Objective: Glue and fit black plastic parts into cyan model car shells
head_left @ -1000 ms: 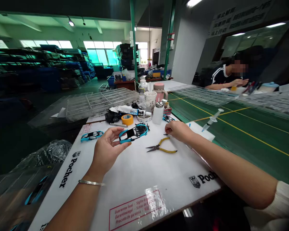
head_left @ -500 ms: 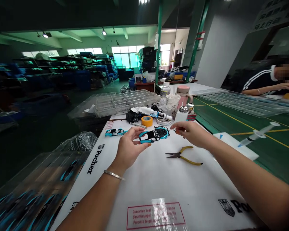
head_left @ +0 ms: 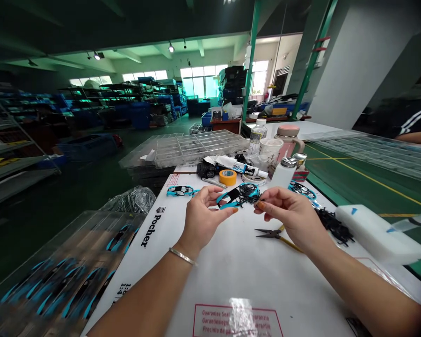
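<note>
1. The fingers of the left hand (head_left: pixel 203 220) are closed on a blue-and-black model car body shell (head_left: pixel 236 196), with the thumb on top and the fingertips beneath its near end.
2. The fingertips of the right hand (head_left: pixel 287 215) are drawn together at the shell's far end, among its black parts. From here, I cannot tell whether they are clamped on the shell or on a small piece.
3. The shell is held in the air between the two hands, tilted, above a white Pocher sheet (head_left: pixel 231 281).
4. A silver bangle (head_left: pixel 181 256) circles the left wrist.
5. Just below the right hand lie needle-nose pliers with yellow handles (head_left: pixel 270 232). Further right are a heap of small black parts (head_left: pixel 333 226) and a white foam block (head_left: pixel 379 234).
6. Beyond the left hand lies a second blue-and-black shell (head_left: pixel 180 190). Near it are a roll of yellow masking tape (head_left: pixel 228 177), a glue tube (head_left: pixel 242 167) and a white plastic bottle (head_left: pixel 283 173).
7. Behind them stands a clear compartment tray (head_left: pixel 196 147). To the left of the sheet, a stack of clear trays (head_left: pixel 70 267) holds more blue cars.
8. Off to the right, across a green mat (head_left: pixel 354 182), a co-worker's forearm (head_left: pixel 416 136) rests at the edge of the view.
</note>
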